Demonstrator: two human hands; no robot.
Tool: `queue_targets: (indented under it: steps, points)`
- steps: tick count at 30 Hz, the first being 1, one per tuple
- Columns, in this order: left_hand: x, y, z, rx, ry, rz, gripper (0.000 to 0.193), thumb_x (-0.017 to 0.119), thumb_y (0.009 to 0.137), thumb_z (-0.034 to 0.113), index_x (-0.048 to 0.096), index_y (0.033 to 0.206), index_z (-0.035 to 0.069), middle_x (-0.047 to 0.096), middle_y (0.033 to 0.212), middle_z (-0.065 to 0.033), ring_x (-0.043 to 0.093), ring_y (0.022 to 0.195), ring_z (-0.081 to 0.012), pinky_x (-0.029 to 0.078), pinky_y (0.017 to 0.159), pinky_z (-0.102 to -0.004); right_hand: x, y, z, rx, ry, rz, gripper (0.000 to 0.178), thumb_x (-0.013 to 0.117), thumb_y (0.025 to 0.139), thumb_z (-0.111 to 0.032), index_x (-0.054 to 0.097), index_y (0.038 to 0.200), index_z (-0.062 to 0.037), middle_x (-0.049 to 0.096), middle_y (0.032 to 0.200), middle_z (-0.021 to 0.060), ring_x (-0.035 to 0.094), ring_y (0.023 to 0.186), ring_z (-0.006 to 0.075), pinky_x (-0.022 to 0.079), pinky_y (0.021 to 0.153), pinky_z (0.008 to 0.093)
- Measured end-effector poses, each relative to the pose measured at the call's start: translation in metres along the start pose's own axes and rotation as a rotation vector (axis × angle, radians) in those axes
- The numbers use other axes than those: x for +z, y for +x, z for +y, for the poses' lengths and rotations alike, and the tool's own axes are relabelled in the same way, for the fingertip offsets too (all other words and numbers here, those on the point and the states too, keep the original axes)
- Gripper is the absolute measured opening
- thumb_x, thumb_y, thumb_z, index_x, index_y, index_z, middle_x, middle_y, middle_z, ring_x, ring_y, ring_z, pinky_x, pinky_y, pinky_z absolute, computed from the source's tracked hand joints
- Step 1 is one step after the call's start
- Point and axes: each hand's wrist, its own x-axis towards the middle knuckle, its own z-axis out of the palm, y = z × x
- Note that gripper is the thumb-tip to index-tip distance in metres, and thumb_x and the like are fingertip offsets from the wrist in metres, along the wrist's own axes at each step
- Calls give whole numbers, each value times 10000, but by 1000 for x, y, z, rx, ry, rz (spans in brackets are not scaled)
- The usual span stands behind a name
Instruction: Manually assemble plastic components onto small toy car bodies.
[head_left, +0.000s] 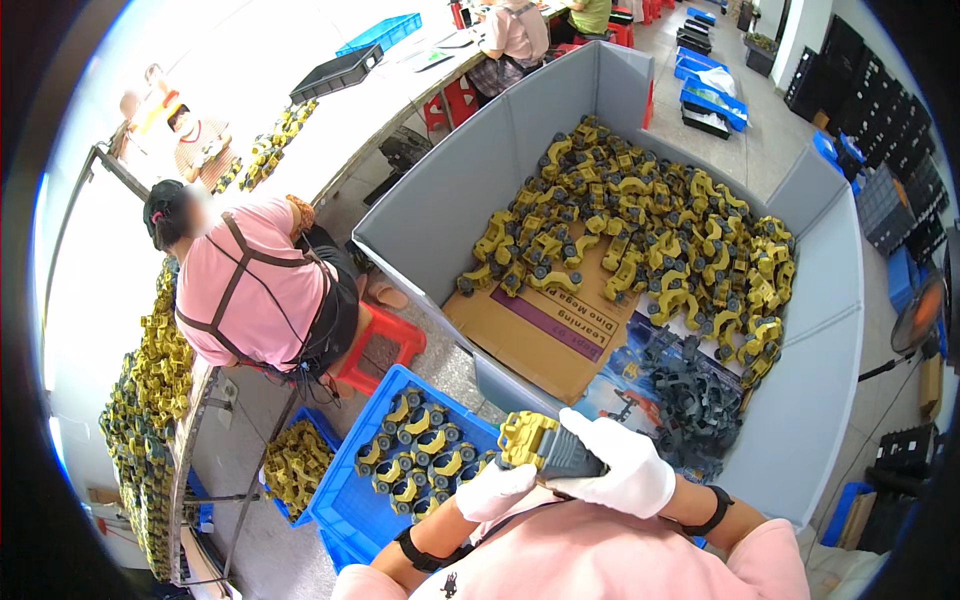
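A toy vehicle (540,440) with a yellow end and a dark grey ribbed body is held up close in front of me. My left hand (497,491), in a white glove, grips its near left side by the yellow end. Wrapped over the grey end from the right is my gloved right hand (628,468). The palms hide the vehicle's underside. Just beyond my left hand, a blue tray (338,505) bears rows of yellow toy vehicle parts (420,447) with dark wheels.
A big grey-walled bin (440,190) ahead holds heaped yellow wheeled parts (640,210), a cardboard sheet (535,345) and dark grey parts (690,390). At left, a seated co-worker (260,280) on a red stool (385,340) faces a table piled with parts. A fan (918,312) stands far right.
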Motion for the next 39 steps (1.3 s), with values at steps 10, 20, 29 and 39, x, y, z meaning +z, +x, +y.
queue_targets:
  steps: [10,20,29,39]
  points:
    - [32,43,33,101,188,142,534,439,1003,385,356,1421,63,476,1375,-90,428,1296,-232,300,1119,-396,-15,51,26,-103,-37,18,661,800,701,-205,534,1242,66,588,1042,204,594,954,329,490,844,376]
    - [67,102,59,368,130,602,546,414,989,510,462,1355,108,564,1294,-45,549,1170,-204,420,1031,-335,34,95,51,112,250,357,589,624,824,-216,457,1327,39,530,1189,229,475,1170,350,357,1031,404]
    - [30,103,62,96,-215,523,517,560,908,547,557,1246,155,634,1148,-43,618,1006,-213,519,880,-406,42,96,86,547,968,132,504,589,907,-203,462,1344,10,544,1275,130,513,1185,197,381,1027,302]
    - [39,91,60,197,-337,521,568,513,910,596,546,1235,132,640,1079,-68,632,964,-237,534,862,-407,47,90,70,366,519,210,501,507,966,-287,449,1343,38,501,1347,204,459,1263,302,325,1079,371]
